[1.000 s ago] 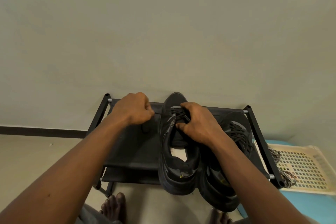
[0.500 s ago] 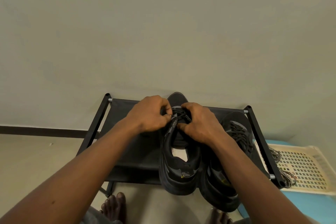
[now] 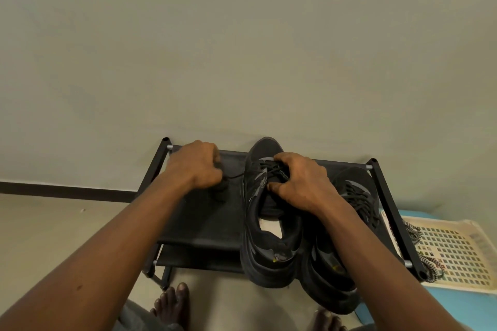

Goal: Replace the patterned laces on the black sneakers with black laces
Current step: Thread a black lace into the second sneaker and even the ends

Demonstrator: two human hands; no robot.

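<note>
My left hand is curled into a fist. It pinches the end of a black lace. The lace runs in a thin, tight line from my fist across to the sneaker just to the right of it.

My right hand sits on top of that sneaker. Its fingers are bent and hold the shoe where the laces cross, and my thumb presses near the tongue. I cannot see the eyelets under my fingers.

The sneaker is all black. Its toe points away from me, toward the wall, and its heel hangs over the near edge of the shoe rack. I can see a pale insole inside it.

A second sneaker lies under my right wrist, touching the first one. It has black laces too.

Farther right of my right hand, the patterned laces lie in a loose heap on a white tray with little holes.
</note>
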